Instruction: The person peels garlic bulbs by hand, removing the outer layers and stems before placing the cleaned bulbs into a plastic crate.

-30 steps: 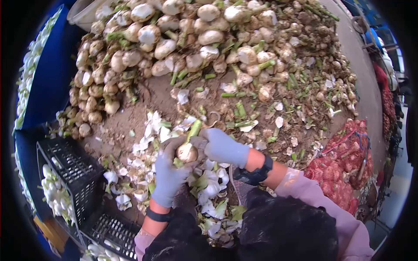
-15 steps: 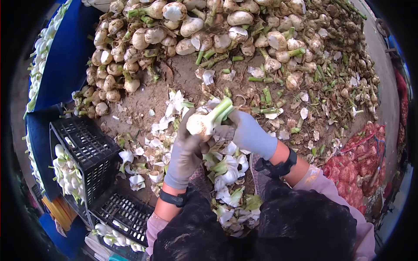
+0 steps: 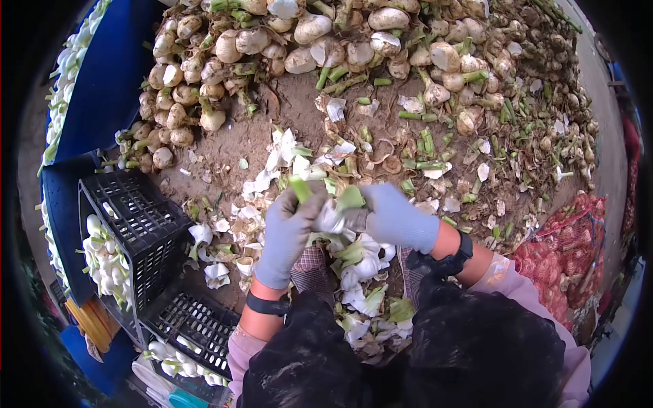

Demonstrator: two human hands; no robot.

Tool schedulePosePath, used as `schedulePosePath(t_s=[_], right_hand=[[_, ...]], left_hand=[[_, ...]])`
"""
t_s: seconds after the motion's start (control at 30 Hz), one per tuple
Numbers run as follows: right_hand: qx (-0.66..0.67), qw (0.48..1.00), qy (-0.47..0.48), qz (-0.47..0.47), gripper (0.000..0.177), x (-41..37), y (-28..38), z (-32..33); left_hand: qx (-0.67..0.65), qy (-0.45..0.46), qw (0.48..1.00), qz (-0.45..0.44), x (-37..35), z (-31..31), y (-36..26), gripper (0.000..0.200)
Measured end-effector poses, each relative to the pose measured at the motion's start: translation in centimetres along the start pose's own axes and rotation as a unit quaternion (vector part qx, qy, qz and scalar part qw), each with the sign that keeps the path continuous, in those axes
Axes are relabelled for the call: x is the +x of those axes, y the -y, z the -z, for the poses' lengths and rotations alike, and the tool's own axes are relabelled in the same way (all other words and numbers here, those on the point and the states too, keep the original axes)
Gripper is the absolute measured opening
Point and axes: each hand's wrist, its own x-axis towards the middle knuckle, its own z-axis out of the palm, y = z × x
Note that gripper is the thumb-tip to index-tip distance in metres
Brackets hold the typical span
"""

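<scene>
My left hand (image 3: 291, 224), in a dirty grey glove, is closed round a garlic bulb whose cut green stem (image 3: 300, 189) sticks up above the fingers. Most of the bulb is hidden by the glove. Just to the right, my right hand (image 3: 393, 216) grips a whitish-green outer leaf (image 3: 350, 198) beside the bulb. Between the two hands the white layers are blurred. Under them, a heap of peeled white skins (image 3: 367, 262) lies between my feet.
Unpeeled bulbs (image 3: 313, 28) are piled along the far side. Black crates (image 3: 136, 224) with white bulbs (image 3: 107, 268) stand at the left, near a blue sheet (image 3: 102, 88). Red net sacks (image 3: 561, 248) lie at the right. Cut stems and skins litter the soil.
The bulb has turned in my left hand, its stem now pointing up and left. An outer leaf has come apart from the stem towards my right hand. The view has shifted slightly.
</scene>
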Motion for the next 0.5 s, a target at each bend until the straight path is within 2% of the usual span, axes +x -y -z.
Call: schedulePosePath(t_s=[0.03, 0.07, 0.1, 0.17, 0.2, 0.23, 0.3, 0.33, 0.37, 0.4, 0.43, 0.47, 0.5], right_hand=[[-0.166, 0.985, -0.048, -0.006, 0.025, 0.4, 0.0, 0.7], [-0.236, 0.968, -0.084, 0.004, 0.024, 0.9, -1.2, 1.1], [-0.238, 0.968, -0.083, 0.008, 0.024, 0.8, -1.2, 1.2], [-0.277, 0.944, 0.17, -0.05, 0.023, -0.2, -0.6, 0.6], [-0.268, 0.914, 0.303, -0.022, 0.023, -1.5, 0.7, 0.2], [-0.258, 0.865, 0.43, 0.01, 0.023, -2.8, 1.9, -0.3], [-0.046, 0.86, 0.492, 0.132, 0.03, -5.3, 0.0, -1.7], [-0.043, 0.857, 0.495, 0.134, 0.03, -5.0, 0.6, -1.4], [-0.05, 0.877, 0.467, 0.103, 0.036, -4.0, 1.6, -0.3], [-0.059, 0.895, 0.437, 0.072, 0.042, -3.1, 2.4, 0.7], [-0.213, 0.93, 0.278, 0.109, 0.046, -2.7, 2.7, 1.0], [-0.35, 0.921, 0.119, 0.12, 0.046, -1.8, 2.3, 0.8], [-0.34, 0.922, -0.025, 0.181, 0.046, -0.5, 2.2, 0.6]], left_hand=[[-0.068, -0.008, 0.995, 0.074, -0.1, 0.8, 0.2, 0.026], [-0.152, 0.034, 0.987, 0.04, -0.5, 1.1, 0.9, 0.03], [-0.234, 0.077, 0.969, 0.002, -0.7, 1.2, 1.1, 0.034], [-0.26, 0.05, 0.964, -0.024, -1.1, 0.8, 0.9, 0.039], [-0.284, 0.026, 0.957, -0.046, -1.4, 0.9, 0.7, 0.043], [-0.397, 0.041, 0.916, -0.032, -1.0, 1.9, 1.0, 0.038], [-0.514, -0.013, 0.857, -0.005, 0.0, 3.2, 1.1, 0.05], [-0.536, -0.017, 0.844, 0.024, 0.7, 4.3, 1.7, 0.052], [-0.548, -0.045, 0.835, 0.022, 0.7, 4.7, 2.3, 0.052], [-0.565, 0.005, 0.825, 0.013, 0.5, 4.8, 2.3, 0.051], [-0.581, 0.057, 0.812, 0.007, 0.1, 4.7, 2.4, 0.05], [-0.582, 0.06, 0.811, 0.006, 0.0, 4.5, 2.4, 0.05], [-0.535, 0.015, 0.844, 0.021, -0.1, 4.0, 2.1, 0.049]])
